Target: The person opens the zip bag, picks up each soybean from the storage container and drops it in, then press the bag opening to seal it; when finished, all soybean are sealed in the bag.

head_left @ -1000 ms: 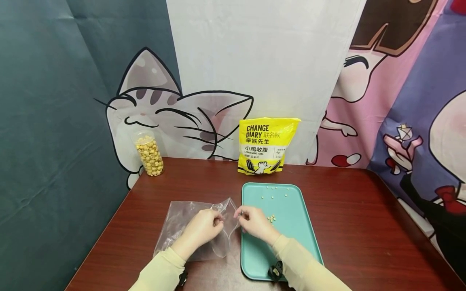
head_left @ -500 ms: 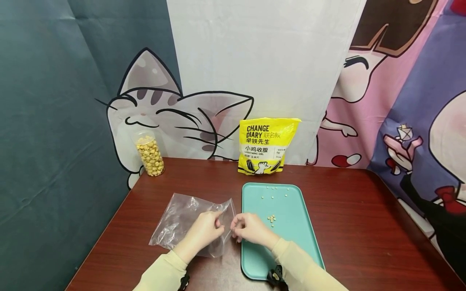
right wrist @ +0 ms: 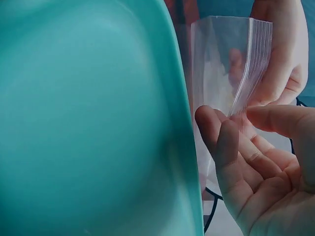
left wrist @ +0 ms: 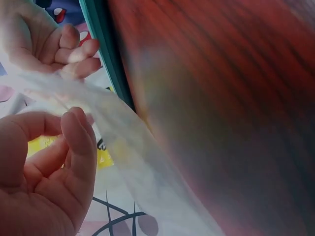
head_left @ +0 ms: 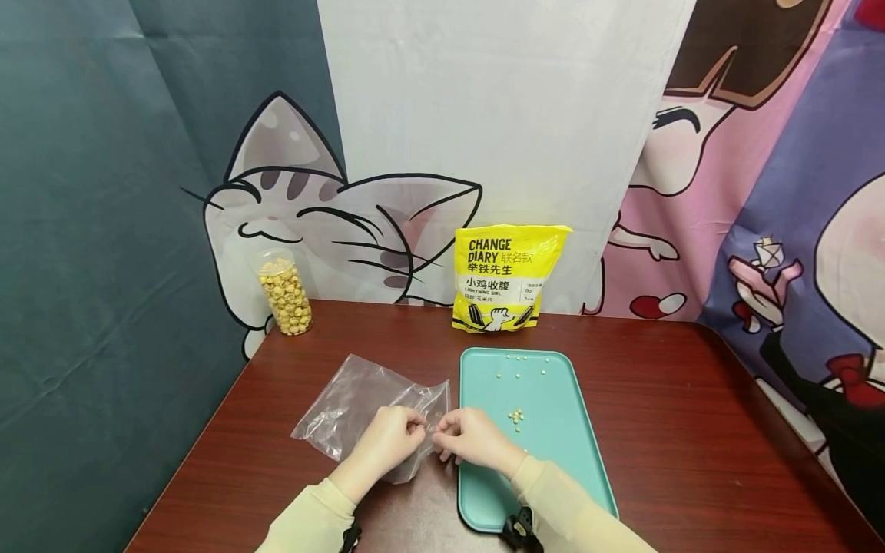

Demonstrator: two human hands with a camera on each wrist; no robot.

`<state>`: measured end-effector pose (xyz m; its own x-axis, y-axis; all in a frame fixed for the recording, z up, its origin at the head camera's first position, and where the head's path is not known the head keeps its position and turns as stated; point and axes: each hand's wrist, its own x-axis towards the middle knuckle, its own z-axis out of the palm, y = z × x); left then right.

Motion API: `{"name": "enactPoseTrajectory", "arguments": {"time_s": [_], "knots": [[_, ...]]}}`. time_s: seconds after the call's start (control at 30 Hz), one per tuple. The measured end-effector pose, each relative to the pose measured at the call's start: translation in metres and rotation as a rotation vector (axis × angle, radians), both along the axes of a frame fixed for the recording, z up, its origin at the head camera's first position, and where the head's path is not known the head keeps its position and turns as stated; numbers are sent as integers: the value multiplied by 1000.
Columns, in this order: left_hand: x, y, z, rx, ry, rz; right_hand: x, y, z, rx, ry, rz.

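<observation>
A clear zip-lock bag [head_left: 359,399] lies slanted on the table between both hands, its ribbed zip edge [right wrist: 256,54] towards the right. My left hand [head_left: 390,438] pinches the bag close to that edge; in the left wrist view its thumb and index finger [left wrist: 78,132] meet at the film. My right hand [head_left: 473,438], over the tray's left rim, has its thumb and fingers [right wrist: 226,142] at the bag's mouth, with the edge between them. No contents are visible in the bag. Under the right forearm, the turquoise tray [head_left: 553,461] carries several small pale pellets [head_left: 515,415].
A yellow snack pouch [head_left: 508,276] stands upright behind the tray. At the far left corner of the table [head_left: 691,430] is a clear jar [head_left: 285,296] of yellow popcorn-like pieces. A printed cloth backdrop [head_left: 518,115] hangs behind the table.
The bag has turned, its far left corner swinging up and right. Its mouth, spread wide earlier, now looks flatter. My right hand has moved slightly left and down, closer to my left hand.
</observation>
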<state>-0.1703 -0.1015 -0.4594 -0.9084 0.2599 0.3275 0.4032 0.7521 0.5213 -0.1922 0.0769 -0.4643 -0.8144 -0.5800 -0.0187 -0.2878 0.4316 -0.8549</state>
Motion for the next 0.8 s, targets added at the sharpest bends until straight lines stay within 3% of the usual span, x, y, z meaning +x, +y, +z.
{"name": "enactPoseTrajectory", "arguments": {"time_s": [0.2,0.6,0.8], "knots": [[2,-2,4,17,-81,-32,-1,1,-1,24,21,-45],[5,-10,8,49,-58,43,-1,5,3,23,46,-26],[6,-17,11,19,-58,0,-3,11,6,55,54,-1]]}}
